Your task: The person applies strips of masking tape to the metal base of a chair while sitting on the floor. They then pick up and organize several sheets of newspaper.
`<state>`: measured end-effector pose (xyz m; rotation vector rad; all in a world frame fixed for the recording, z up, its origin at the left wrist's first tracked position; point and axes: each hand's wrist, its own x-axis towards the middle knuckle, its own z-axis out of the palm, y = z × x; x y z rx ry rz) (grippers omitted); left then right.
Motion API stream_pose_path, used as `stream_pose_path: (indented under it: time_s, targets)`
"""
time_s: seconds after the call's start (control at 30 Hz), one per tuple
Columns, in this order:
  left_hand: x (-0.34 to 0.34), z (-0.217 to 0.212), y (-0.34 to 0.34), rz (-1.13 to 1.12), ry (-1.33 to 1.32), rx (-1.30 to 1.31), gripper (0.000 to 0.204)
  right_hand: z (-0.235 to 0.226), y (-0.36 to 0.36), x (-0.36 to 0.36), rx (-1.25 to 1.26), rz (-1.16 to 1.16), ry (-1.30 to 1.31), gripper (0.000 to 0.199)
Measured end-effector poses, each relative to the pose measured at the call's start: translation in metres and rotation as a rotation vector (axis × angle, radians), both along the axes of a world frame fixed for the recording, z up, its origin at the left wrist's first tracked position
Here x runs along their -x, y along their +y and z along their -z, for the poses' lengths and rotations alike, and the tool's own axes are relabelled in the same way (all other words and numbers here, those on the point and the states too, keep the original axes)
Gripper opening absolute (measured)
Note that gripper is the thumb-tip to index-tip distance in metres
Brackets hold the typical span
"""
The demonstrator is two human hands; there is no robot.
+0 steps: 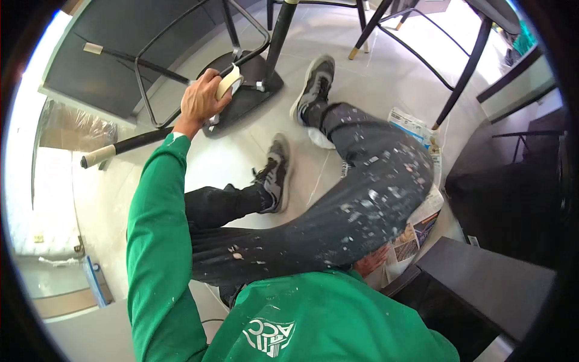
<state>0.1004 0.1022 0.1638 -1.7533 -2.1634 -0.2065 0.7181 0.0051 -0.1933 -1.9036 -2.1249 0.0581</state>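
Head view: at left, a bar stool leg tip is taped; by the left hand, a masking tape roll is pinched above the black seat; tape is probably best kept taut, unwrinkled. Right hand, beside newspaper, is thigh-obscured; grip can't be told.

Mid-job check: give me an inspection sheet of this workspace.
Surface: pale tiled floor, seams visible.
Job's things: cream tape roll; upturned stool, seat down, cream wrapping on two leg ends at left.
Clutter: newspaper on the floor beside the right leg.
Hands: left hand grips the tape roll; right hand is beside the newspaper, partly hidden, grip unclear.
Cables: thin dark line low in view, possibly one.
Surroundings: upright stool upper right; plastic-wrapped box at left.
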Motion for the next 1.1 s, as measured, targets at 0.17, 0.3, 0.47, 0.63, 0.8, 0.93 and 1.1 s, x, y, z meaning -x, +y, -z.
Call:
stream_pose_path:
  time_s: [0.17,0.3,0.47,0.63,0.8,0.93,1.1]
  targets:
    - [-0.077,-0.016,-0.006,0.036,0.003,-0.065,0.031,0.003,0.003,-0.045,-0.013,0.042,0.042,0.065]
    - [-0.122,-0.048,-0.025,0.207,0.063,-0.203,0.025,-0.021,0.026,-0.074,-0.130,-0.026,0.146,0.058]
    - [-0.176,-0.079,-0.049,0.404,-0.197,-0.380,0.022,-0.171,0.124,-0.050,-0.324,-0.021,0.473,0.043]
    - [-0.197,-0.015,-0.084,0.267,-0.621,-0.342,0.022,-0.337,0.191,0.072,-0.375,-0.480,0.747,0.029]
    - [-0.172,0.052,-0.126,-0.097,-0.977,-0.245,0.029,-0.335,0.193,0.254,0.522,-1.046,0.825,0.036]
    - [-0.154,0.074,-0.145,-0.270,-1.142,-0.216,0.037,-0.281,0.180,0.372,0.997,-1.092,0.783,0.044]
    - [-0.133,0.087,-0.148,-0.304,-1.039,-0.180,0.051,-0.252,0.183,0.444,1.419,-1.171,0.705,0.034]
